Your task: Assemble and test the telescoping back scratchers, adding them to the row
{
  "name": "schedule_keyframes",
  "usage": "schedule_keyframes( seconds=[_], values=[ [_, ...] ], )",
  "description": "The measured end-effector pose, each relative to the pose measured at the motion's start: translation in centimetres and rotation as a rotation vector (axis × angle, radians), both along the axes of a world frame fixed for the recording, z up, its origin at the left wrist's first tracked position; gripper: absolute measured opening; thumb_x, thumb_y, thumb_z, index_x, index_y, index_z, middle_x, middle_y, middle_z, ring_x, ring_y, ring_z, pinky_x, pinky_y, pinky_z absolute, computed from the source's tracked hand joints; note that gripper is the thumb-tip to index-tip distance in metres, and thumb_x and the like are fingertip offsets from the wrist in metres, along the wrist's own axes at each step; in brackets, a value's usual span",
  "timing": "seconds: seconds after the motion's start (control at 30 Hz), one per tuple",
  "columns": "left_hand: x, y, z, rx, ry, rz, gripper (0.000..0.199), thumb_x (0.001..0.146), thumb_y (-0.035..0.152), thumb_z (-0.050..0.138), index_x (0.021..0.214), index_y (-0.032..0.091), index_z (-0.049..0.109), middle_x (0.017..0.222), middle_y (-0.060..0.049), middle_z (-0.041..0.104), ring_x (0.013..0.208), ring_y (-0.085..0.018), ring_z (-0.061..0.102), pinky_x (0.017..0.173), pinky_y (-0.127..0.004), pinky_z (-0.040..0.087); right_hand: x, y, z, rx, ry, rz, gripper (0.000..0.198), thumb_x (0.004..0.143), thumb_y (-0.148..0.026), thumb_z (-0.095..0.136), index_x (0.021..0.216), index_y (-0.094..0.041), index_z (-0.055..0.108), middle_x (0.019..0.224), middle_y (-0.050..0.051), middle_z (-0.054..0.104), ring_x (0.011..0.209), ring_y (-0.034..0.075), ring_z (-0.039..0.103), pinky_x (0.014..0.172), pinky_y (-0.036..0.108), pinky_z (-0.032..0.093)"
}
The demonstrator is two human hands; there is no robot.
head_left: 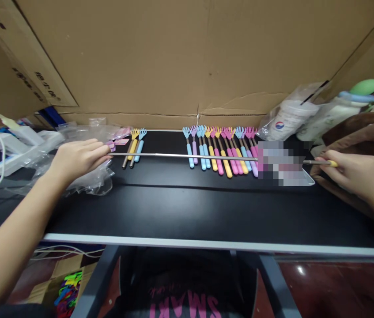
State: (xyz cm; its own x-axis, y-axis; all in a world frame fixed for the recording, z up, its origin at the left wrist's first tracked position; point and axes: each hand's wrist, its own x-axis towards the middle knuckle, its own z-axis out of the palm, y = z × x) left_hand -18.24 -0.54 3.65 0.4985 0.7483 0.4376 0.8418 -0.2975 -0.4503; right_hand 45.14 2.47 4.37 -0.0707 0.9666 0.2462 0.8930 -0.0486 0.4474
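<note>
A telescopic back scratcher [180, 155] is drawn out long and runs level across the table, its thin metal rod spanning both hands. My left hand [80, 158] is closed round the rod's left end and hides it. At the other end my right hand [355, 174] wraps round the handle, where a bit of yellow shows. Behind and below the rod lies a row of short back scratchers [227, 164] in blue, purple, yellow and pink, claws toward the cardboard. A smaller group with a yellow back scratcher [132, 149] and a blue one [139, 151] lies nearer my left hand.
Clear plastic bags [90, 181] lie under and beside my left hand. A white power strip [24, 152] with cables is at far left. A bagged white cup [291, 119] and a bottle [345, 110] stand back right. Cardboard [173, 57] walls the back. A blurred patch hides something.
</note>
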Motion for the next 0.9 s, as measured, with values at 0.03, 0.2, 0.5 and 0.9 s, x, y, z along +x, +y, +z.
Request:
schedule_keyframes(
  seconds=[0.03,0.2,0.5,0.9],
  values=[
    [0.0,0.0,0.0,0.011,0.007,0.006,0.033,0.094,0.041,0.037,0.072,0.021,0.05,0.066,0.001,0.053,0.067,-0.014,0.045,0.051,-0.024,0.023,-0.1,0.0,0.0,0.002,0.001,-0.004,0.022,0.079,-0.037,0.043,0.084,-0.02,0.057,0.078,0.011,0.064,0.062,0.018,0.05,0.051,0.025,0.019],
    [-0.3,0.0,0.2,0.048,0.064,0.018,0.034,0.095,0.041,0.033,0.072,0.022,0.048,0.067,0.001,0.053,0.07,-0.015,0.046,0.053,-0.024,0.026,-0.1,-0.4,0.2,0.014,0.003,0.031,0.024,0.079,-0.04,0.042,0.082,-0.021,0.055,0.072,0.011,0.061,0.062,0.018,0.05,0.051,0.026,0.02],
    [0.0,0.0,-0.2,0.079,0.125,0.006,0.034,0.096,0.04,0.032,0.074,0.023,0.05,0.068,0.002,0.057,0.071,-0.013,0.05,0.053,-0.023,0.029,0.8,0.1,-0.6,0.03,0.053,0.033,0.022,0.075,-0.041,0.044,0.079,-0.022,0.054,0.076,0.01,0.063,0.065,0.019,0.053,0.051,0.025,0.021],
    [0.2,-0.3,-0.6,-0.023,-0.369,0.057,0.027,0.088,0.046,0.049,0.09,0.022,0.062,0.091,-0.001,0.058,0.083,-0.014,0.053,0.059,-0.019,0.034,0.0,-0.6,-0.3,0.06,0.132,0.06,0.019,0.076,-0.04,0.045,0.077,-0.023,0.051,0.07,0.008,0.058,0.064,0.019,0.051,0.052,0.025,0.022]
  ],
)
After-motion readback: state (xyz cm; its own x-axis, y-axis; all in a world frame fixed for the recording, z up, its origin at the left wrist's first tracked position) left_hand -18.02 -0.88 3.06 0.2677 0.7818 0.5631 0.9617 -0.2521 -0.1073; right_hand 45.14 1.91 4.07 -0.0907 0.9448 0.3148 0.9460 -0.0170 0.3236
